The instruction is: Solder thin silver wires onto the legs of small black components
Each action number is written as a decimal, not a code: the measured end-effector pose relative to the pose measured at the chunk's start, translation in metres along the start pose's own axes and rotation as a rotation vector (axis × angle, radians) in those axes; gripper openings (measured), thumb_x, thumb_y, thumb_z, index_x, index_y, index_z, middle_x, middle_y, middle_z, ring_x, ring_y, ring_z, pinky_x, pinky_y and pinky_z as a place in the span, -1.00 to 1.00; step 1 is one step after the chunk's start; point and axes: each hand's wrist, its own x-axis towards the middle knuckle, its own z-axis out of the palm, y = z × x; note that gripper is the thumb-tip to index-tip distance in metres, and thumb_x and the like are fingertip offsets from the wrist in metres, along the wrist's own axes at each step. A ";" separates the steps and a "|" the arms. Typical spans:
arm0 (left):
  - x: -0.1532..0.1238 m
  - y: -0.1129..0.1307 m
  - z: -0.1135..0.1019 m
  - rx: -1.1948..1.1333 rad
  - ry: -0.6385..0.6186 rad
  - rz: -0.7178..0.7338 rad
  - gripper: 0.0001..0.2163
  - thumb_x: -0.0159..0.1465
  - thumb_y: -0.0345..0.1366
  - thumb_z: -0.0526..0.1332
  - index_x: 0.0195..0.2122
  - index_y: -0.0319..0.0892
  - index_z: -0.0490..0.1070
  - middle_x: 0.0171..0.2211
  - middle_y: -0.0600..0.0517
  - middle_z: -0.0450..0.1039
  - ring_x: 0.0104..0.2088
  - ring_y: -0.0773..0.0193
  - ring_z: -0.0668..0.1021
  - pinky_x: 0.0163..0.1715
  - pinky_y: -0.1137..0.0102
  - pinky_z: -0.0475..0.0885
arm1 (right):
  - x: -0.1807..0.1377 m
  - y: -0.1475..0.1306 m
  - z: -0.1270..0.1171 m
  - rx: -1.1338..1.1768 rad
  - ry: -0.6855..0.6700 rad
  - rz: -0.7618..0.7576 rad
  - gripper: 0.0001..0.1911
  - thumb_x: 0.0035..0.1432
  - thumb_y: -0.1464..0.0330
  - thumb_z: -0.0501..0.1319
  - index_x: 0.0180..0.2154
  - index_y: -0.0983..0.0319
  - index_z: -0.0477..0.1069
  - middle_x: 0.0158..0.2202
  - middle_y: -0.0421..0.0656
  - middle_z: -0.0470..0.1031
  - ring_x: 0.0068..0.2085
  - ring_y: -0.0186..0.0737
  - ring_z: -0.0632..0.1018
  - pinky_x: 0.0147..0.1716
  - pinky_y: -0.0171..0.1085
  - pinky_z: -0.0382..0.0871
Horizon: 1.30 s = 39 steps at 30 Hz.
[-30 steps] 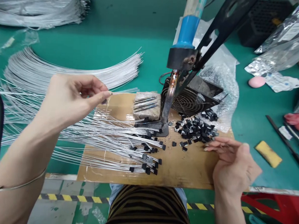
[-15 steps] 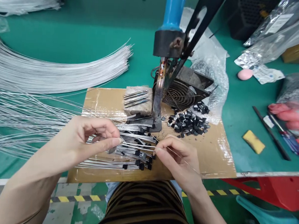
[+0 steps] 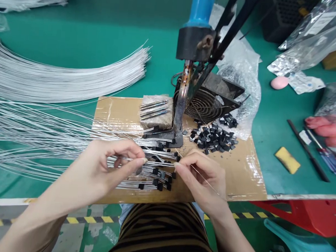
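Observation:
My left hand (image 3: 119,166) pinches thin white wires (image 3: 159,164) between thumb and forefinger. To its right, my right hand (image 3: 201,175) is closed in a pinch on the wire ends; a fine strand trails back over its fingers. Under and behind both hands lie several grey-white wires tipped with small black connectors (image 3: 155,182), on a brown cardboard sheet (image 3: 246,176). A blue-handled soldering iron (image 3: 183,86) hangs from a black stand just beyond, tip down. What the curled fingers hide in each palm cannot be seen.
Loose black connectors (image 3: 214,138) lie piled right of the iron, before a black fan (image 3: 204,105). A pale block (image 3: 157,120) carries several metal rods. A thick wire bundle (image 3: 75,84) spans the left. A yellow sponge (image 3: 287,160) and a black rod (image 3: 307,150) lie to the right.
My left hand has slid right along the wires, closer to my right hand. My right hand stays pinched in nearly the same place. The view has shifted slightly.

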 end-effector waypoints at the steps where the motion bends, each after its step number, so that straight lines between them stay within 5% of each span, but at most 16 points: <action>1: 0.000 0.004 0.005 0.012 -0.006 0.017 -0.91 0.36 -0.27 0.33 -0.31 -0.02 0.60 -0.44 0.15 0.59 -0.46 0.36 0.56 -0.48 0.53 0.38 | 0.000 0.000 0.000 -0.033 -0.004 -0.026 -0.81 0.32 0.47 0.34 -0.38 0.21 0.50 -0.46 -0.29 0.38 -0.43 -0.36 0.39 -0.47 -0.33 0.22; 7: 0.005 0.017 0.039 -0.008 -0.029 0.004 -0.86 0.44 -0.27 0.22 -0.24 -0.08 0.55 -0.38 0.13 0.59 -0.39 0.34 0.55 -0.42 0.48 0.38 | -0.006 0.004 0.004 -0.154 0.037 -0.141 -0.85 0.33 0.52 0.31 -0.32 0.21 0.48 -0.42 -0.28 0.39 -0.38 -0.35 0.40 -0.38 -0.30 0.26; 11: 0.012 0.018 0.047 -0.122 -0.016 -0.046 -0.84 0.40 -0.26 0.24 -0.32 -0.11 0.56 -0.47 0.12 0.53 -0.50 0.36 0.41 -0.56 0.47 0.24 | -0.009 0.008 0.007 -0.146 0.089 -0.151 -0.85 0.35 0.52 0.30 -0.30 0.21 0.50 -0.41 -0.27 0.41 -0.36 -0.34 0.42 -0.34 -0.29 0.29; 18: 0.013 0.012 0.046 -0.303 0.088 -0.086 -0.87 0.32 -0.29 0.33 -0.38 -0.09 0.59 -0.53 0.12 0.51 -0.63 0.41 0.25 -0.64 0.42 0.03 | -0.005 0.011 0.008 0.281 0.321 0.173 -0.70 0.47 0.23 0.24 -0.31 0.18 0.62 -0.48 -0.29 0.38 -0.58 -0.46 0.37 -0.59 -0.35 0.22; 22: 0.011 0.008 0.047 -0.332 0.116 -0.087 -0.89 0.32 -0.30 0.35 -0.37 -0.06 0.62 -0.52 0.12 0.52 -0.63 0.42 0.27 -0.64 0.44 0.04 | -0.008 0.011 0.007 0.476 0.251 0.231 -0.41 0.54 0.04 0.00 -0.19 0.19 0.71 -0.36 -0.15 0.52 -0.49 -0.35 0.52 -0.58 -0.34 0.42; 27: 0.012 0.011 0.046 -0.285 0.116 -0.064 -0.89 0.31 -0.31 0.34 -0.38 -0.08 0.61 -0.55 0.12 0.51 -0.63 0.42 0.28 -0.65 0.45 0.07 | -0.010 0.006 0.014 0.412 0.135 0.270 -0.79 0.44 0.26 0.29 -0.10 0.08 0.73 -0.30 -0.20 0.57 -0.49 -0.45 0.56 -0.50 -0.43 0.50; 39: 0.010 0.017 0.047 -0.251 0.172 -0.028 -0.88 0.35 -0.34 0.32 -0.36 -0.08 0.58 -0.51 0.15 0.52 -0.53 0.40 0.45 -0.55 0.50 0.29 | -0.008 0.003 0.020 0.659 0.077 0.368 -0.92 0.31 0.32 0.42 -0.17 0.10 0.73 -0.44 -0.26 0.60 -0.55 -0.48 0.54 -0.56 -0.49 0.49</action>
